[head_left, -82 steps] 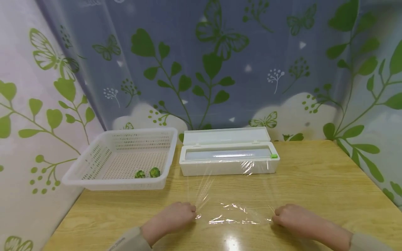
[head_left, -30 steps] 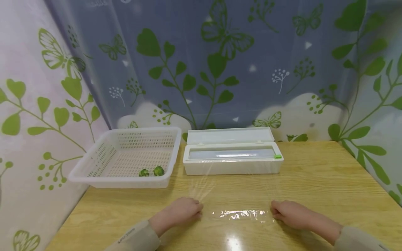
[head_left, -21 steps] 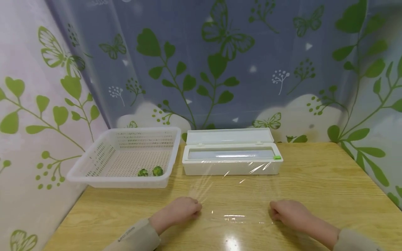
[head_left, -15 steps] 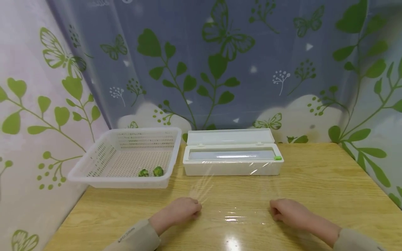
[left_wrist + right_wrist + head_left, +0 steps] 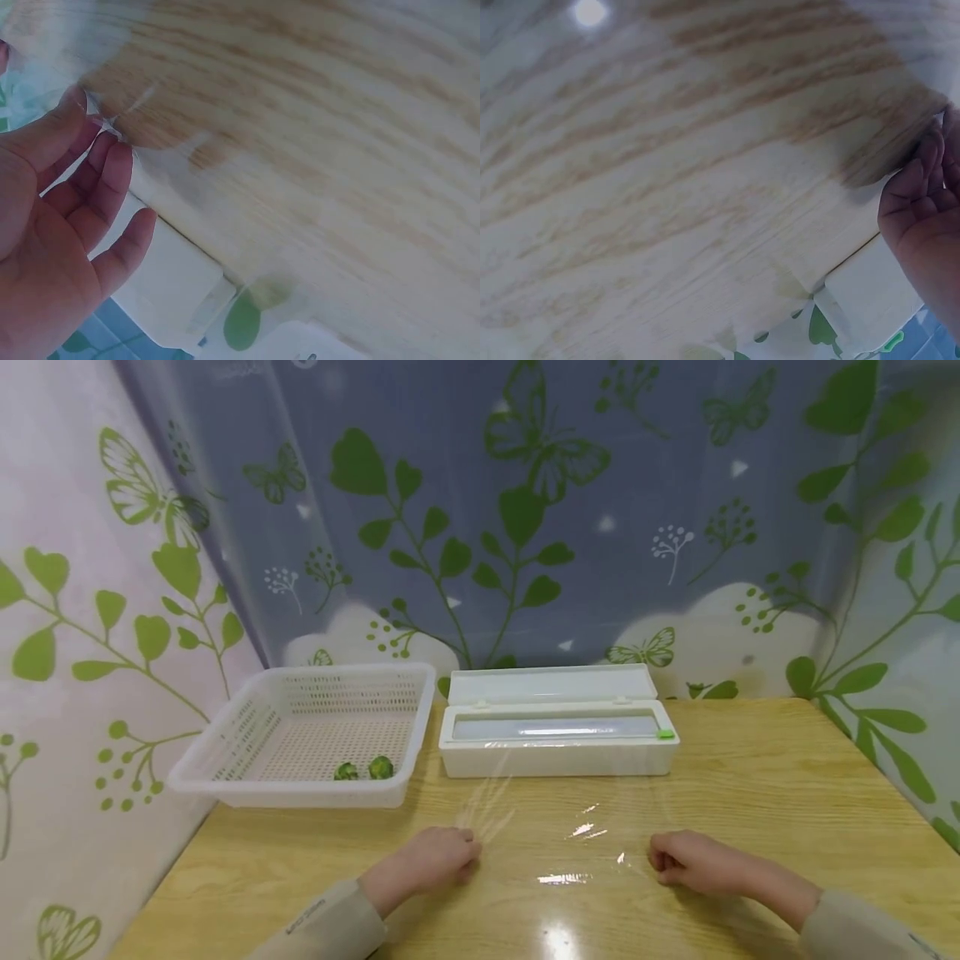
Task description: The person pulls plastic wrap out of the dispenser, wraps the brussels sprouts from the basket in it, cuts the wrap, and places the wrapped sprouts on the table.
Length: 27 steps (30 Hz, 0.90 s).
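Observation:
A sheet of clear plastic wrap (image 5: 562, 843) stretches from the white wrap dispenser box (image 5: 558, 760) toward me, low over the table. Its near left corner is pinched by my left hand (image 5: 435, 860); in the left wrist view the thumb and fingertips (image 5: 112, 135) meet on the film. My right hand (image 5: 697, 862) pinches the near right corner, and the right wrist view shows those fingers (image 5: 907, 187) curled at the film. The dispenser lid (image 5: 553, 685) stands raised at the back, and a roll (image 5: 555, 727) lies inside. A green slider (image 5: 665, 734) sits at the box's right end.
Left of the dispenser stands a white perforated basket (image 5: 300, 788) holding two small green vegetables (image 5: 380, 767), perhaps broccoli or sprouts. The wooden table (image 5: 780, 777) backs onto a curtain (image 5: 450, 485) printed with leaves and butterflies.
Since the earliest frame, the whole view has shifted slightly and my hands have come a little closer together. Both keep hold of the wrap; the glints on the film have changed.

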### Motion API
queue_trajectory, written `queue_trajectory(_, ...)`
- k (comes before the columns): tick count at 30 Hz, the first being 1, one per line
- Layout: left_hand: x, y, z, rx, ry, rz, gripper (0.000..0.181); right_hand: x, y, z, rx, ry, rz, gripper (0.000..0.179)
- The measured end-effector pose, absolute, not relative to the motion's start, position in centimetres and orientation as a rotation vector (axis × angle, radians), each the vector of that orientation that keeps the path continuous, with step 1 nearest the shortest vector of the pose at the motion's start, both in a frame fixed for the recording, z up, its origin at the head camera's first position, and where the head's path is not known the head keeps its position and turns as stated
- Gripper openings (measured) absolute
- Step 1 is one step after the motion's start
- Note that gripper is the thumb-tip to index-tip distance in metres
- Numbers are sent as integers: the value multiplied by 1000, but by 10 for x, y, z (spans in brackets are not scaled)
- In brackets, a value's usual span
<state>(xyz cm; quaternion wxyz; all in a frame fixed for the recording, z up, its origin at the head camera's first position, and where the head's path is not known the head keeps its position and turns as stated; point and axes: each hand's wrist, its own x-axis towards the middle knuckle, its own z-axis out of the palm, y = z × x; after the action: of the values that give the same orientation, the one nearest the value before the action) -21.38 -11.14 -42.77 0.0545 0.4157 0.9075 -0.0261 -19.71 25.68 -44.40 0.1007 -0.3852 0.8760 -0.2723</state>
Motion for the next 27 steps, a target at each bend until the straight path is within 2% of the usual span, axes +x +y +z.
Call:
queue_trajectory(14,-223,-116,-407,1386,2750,-55,19,-202,255,-443,-1150,2562,-822,21)
queue_trajectory(23,-232,-129,-361,1432,2827,116,19,-200,256,-447,-1188,2550,-833,22)
queue_trajectory(27,-241,-142,-342,1371,2904,223,15,-202,256,-447,-1179,2549,-839,22)
